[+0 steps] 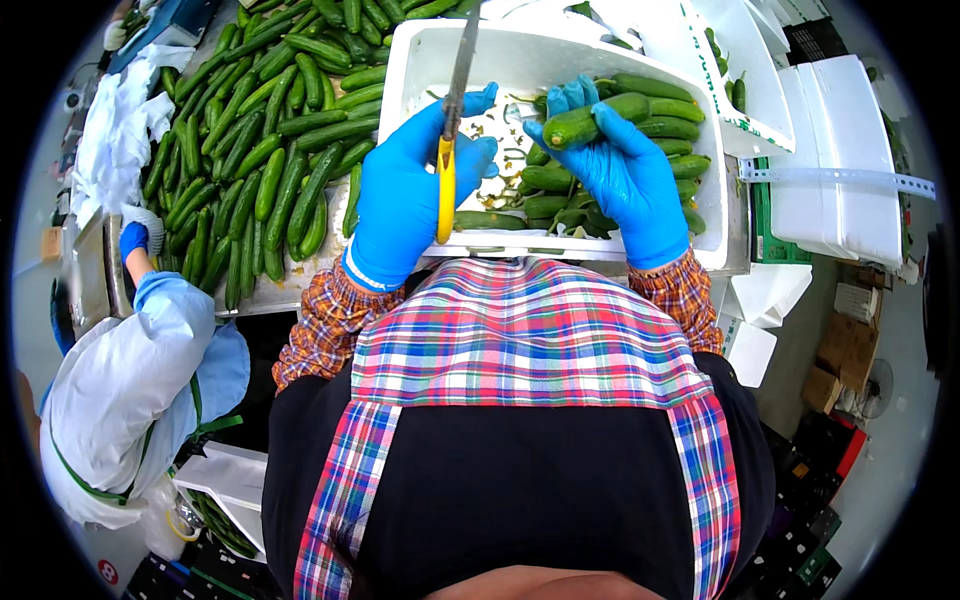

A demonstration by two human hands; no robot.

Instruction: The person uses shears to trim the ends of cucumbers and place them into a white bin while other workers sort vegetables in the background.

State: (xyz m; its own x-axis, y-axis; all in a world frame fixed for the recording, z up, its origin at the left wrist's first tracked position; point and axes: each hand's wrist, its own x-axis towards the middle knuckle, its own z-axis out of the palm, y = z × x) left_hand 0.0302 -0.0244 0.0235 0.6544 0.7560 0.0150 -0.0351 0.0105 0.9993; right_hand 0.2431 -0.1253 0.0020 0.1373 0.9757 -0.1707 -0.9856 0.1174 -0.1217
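My left hand [409, 172], in a blue glove, holds a yellow-handled bladed tool [446, 184] seen edge-on. Its long, worn metal blade points away from me; whether it is one blade or a pair of scissors cannot be told. In my gloved right hand [615, 169] is a green cucumber [574, 127], its blunt end turned toward my left hand. Both hands are over a white foam box [439, 45]. Inside it, more cucumbers [671, 127] are stacked at the right, and trimmed bits [499, 196] lie scattered on its floor.
A large heap of cucumbers [262, 150] covers the table left of the box. A co-worker's gloved hand [135, 238] is at the heap's near left edge. White foam boxes [832, 157] stand to the right, by a green crate [776, 236]. Another foam box [225, 480] is low at left.
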